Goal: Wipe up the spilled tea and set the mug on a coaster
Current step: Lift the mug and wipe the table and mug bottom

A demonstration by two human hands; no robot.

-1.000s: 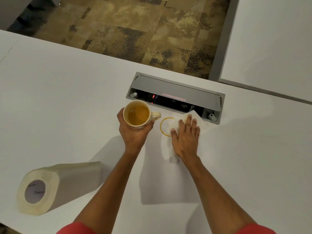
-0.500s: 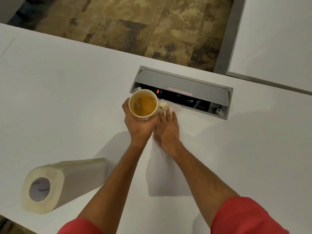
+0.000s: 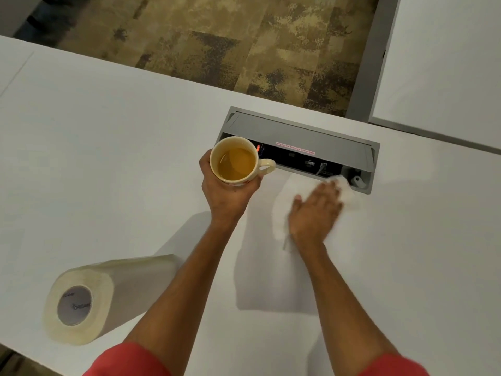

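Note:
My left hand (image 3: 226,195) holds a cream mug (image 3: 238,164) of amber tea above the white table (image 3: 108,158), its handle pointing right. To its right, my right hand (image 3: 315,210) lies flat, fingers spread, pressing a white paper towel (image 3: 282,210) onto the table just in front of the power box. The towel sticks out to the left of the hand and past the fingertips. No tea ring shows on the table now; no coaster is in view.
A grey recessed power box (image 3: 298,137) with an open lid sits right behind the mug and towel. A paper towel roll (image 3: 89,299) lies on its side at the near left edge. Carpet (image 3: 217,36) and a second white table (image 3: 447,63) lie beyond.
My right hand swept the towel left under the mug, then back right toward the power box's right end. The yellow tea ring seen a second ago is gone. The mug stays lifted.

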